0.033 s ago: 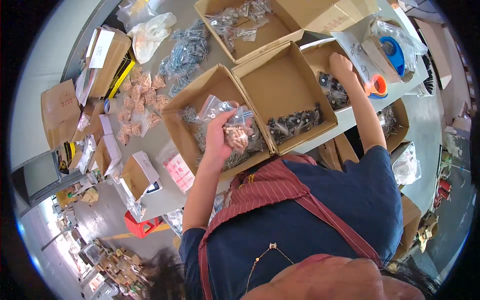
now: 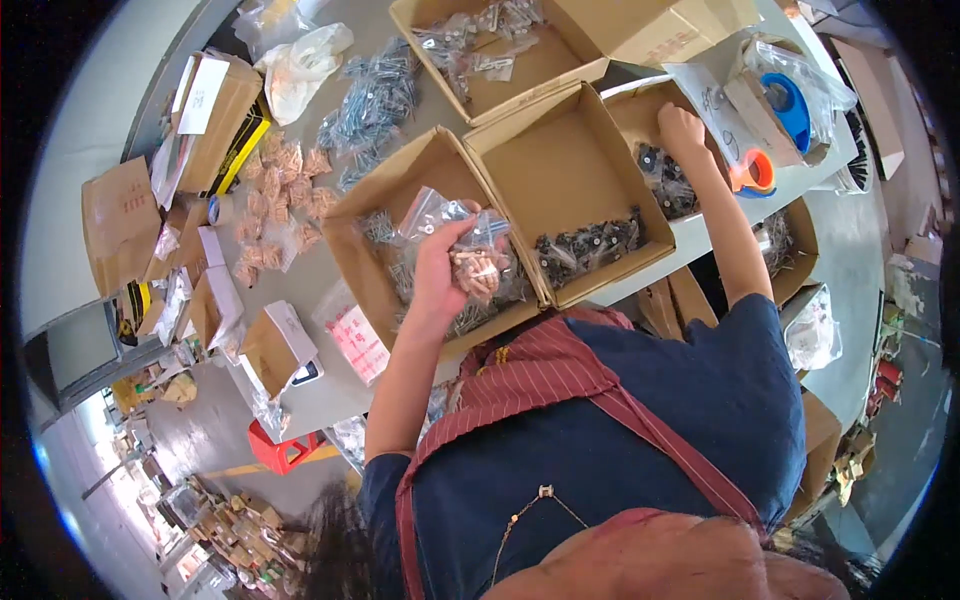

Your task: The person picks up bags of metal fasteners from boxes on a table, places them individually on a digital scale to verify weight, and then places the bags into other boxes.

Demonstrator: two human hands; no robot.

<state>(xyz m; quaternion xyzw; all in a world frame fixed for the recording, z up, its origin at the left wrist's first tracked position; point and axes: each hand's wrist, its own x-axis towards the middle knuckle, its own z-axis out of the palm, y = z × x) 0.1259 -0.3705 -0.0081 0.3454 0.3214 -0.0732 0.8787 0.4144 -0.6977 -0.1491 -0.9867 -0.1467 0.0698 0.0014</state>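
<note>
My left hand (image 2: 441, 268) is closed around small clear bags, over a cardboard box (image 2: 372, 180) of bagged metal hardware. One is a bag of wooden dowels (image 2: 478, 272); above it, a clear zip bag (image 2: 432, 212) with metal parts sticks out past my fingers. My right hand (image 2: 682, 132) reaches into a smaller cardboard box (image 2: 636, 104) at the right. Its fingers curl down, their tips hidden, just above bags of dark parts (image 2: 664, 182); whatever they may grip does not show. Between my hands stands another cardboard box (image 2: 545, 150) with bagged black parts (image 2: 592, 246) along its near side.
Left on the table lie a pile of bagged dowels (image 2: 285, 190) and a heap of bagged screws (image 2: 375, 105). A further box (image 2: 480, 95) holds clear bags at the back. Rolls of orange tape (image 2: 752, 172) and blue tape (image 2: 786, 110) stand to the right.
My left hand and the bags in it have shifted very slightly. My right hand stays in the same place over the small box.
</note>
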